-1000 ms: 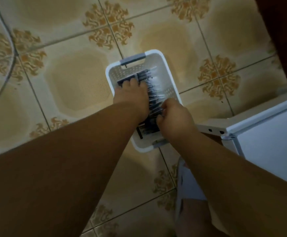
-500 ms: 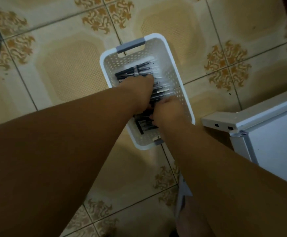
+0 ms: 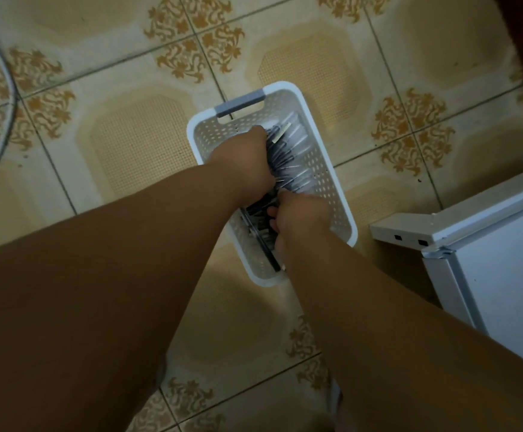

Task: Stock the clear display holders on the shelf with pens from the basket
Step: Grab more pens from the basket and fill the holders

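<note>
A white perforated basket [image 3: 332,188] with a grey handle stands on the tiled floor. Several dark pens [image 3: 288,157] with clear ends lie inside it. My left hand [image 3: 244,160] grips a thick bundle of pens at the basket's middle, tilted up off the bottom. Just below it, my right hand [image 3: 300,216] curls its fingers round more pens at the near end of the basket. The display holders and the shelf are out of view.
A white cabinet or appliance [image 3: 487,244] stands at the right, its corner close to the basket. A thin cable [image 3: 8,98] curves over the floor at the far left. Patterned floor tiles [image 3: 148,145] surround the basket.
My left hand has closed round a bundle of pens and tilted it upward. My right hand has stayed at the near pens. The view has shifted slightly.
</note>
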Motion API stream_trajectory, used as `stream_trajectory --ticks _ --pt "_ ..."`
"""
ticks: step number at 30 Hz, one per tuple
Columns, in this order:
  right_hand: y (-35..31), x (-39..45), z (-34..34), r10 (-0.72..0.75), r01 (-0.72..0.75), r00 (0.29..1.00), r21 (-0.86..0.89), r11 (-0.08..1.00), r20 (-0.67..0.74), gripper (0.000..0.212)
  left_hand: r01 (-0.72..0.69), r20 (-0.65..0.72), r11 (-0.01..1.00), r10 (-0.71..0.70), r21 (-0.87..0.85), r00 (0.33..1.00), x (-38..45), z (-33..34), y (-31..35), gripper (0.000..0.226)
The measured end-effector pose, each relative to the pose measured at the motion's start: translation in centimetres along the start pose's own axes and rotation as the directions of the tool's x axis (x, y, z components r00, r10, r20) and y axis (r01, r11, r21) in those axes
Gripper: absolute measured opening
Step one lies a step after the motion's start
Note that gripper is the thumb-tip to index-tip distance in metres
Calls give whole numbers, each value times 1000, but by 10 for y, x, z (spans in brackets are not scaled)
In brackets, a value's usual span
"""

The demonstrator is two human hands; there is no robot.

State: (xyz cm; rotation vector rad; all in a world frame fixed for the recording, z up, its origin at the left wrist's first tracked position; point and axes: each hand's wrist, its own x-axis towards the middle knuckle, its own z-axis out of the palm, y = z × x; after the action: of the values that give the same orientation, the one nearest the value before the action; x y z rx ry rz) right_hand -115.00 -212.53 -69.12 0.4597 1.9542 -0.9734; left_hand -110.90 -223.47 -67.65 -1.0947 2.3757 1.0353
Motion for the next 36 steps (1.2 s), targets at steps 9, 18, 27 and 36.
stream_trajectory --ticks 9,18,27,36 --pt "-16 -45 -18 -451 442 892 -136 886 -41 10 -73 -300 905 -62 -419 952 -53 -37 24 36" --pt "-66 -169 -80 -686 669 727 -236 705 15 3 -154 -429 682 -255 -715 867 -154 -117 94 21" --pt "-62 -304 -158 -798 782 603 -195 592 -5 7 -102 -149 182 -267 -978 952 -292 -132 133 6" --pt "-36 -447 -282 -927 886 367 -272 375 -80 8 -247 -231 275 90 -929 969 -435 -150 231 20"
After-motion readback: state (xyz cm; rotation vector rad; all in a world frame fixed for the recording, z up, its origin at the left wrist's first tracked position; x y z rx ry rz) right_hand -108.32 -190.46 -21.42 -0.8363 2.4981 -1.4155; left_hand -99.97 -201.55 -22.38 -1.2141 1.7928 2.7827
